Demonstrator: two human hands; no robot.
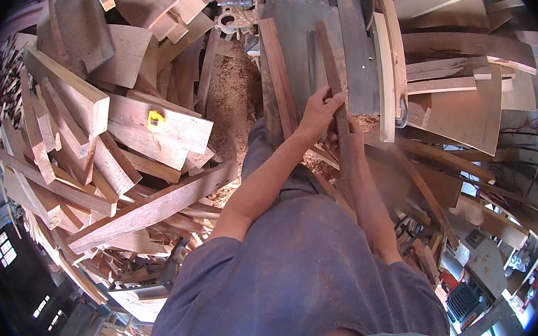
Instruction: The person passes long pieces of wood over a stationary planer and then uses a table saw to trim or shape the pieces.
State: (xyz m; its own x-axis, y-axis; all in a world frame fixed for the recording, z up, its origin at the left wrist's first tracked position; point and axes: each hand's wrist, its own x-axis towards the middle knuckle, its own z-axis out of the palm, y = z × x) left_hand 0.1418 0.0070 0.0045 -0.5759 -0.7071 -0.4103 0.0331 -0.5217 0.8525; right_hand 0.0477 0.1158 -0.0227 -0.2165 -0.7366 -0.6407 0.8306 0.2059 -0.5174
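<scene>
A narrow brown wood strip (327,54) stretches lengthwise in front of me over the near part of a grey metal machine bed (300,21). My left hand (320,113) is closed on the strip, its thumb and fingers at the left edge. Lower down, my right hand (337,141) wraps the strip near its close end; the wood partly hides those fingers. To the left, a second reddish wood strip (279,77) lies along the bed, apart from my hands. A dark metal fence (356,45) runs along the right side.
Pale wood strips (383,81) lean along the machine's right side. Boards (150,204) are heaped on the left, with a yellow tape measure (156,119) on one. More curved boards (456,43) are stacked at right. Sawdust (231,91) covers the floor beside the machine.
</scene>
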